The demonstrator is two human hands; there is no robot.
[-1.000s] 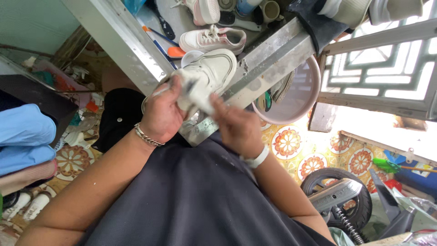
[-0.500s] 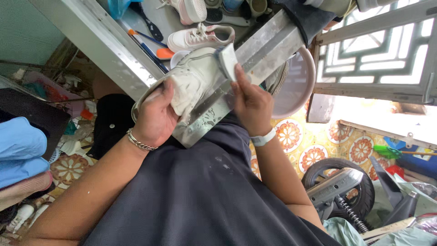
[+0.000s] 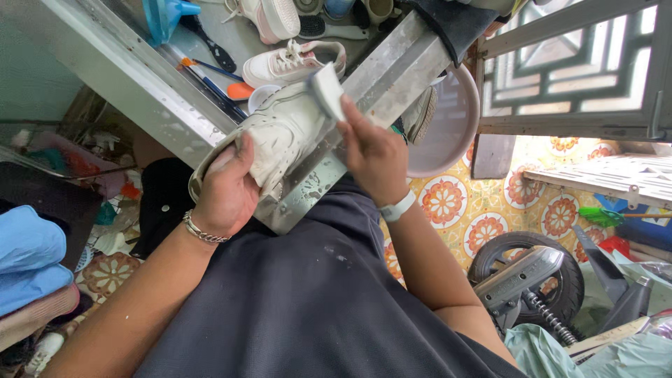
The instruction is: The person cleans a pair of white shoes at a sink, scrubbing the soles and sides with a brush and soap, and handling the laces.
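On the metal sink edge (image 3: 392,70): 2 hands work 1 white sneaker (image 3: 280,129).
Left hand (image 3: 227,189) clasps its heel at 7 o'clock; right hand (image 3: 371,154) pinches what looks like a brush (image 3: 327,89) against it at 1 o'clock.

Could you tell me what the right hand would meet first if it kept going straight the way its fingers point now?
Probably nothing new: the right hand already holds a pale brush against the white sneaker gripped by the left hand. Beyond that lies the pink-trimmed sneaker, though depth is unclear.
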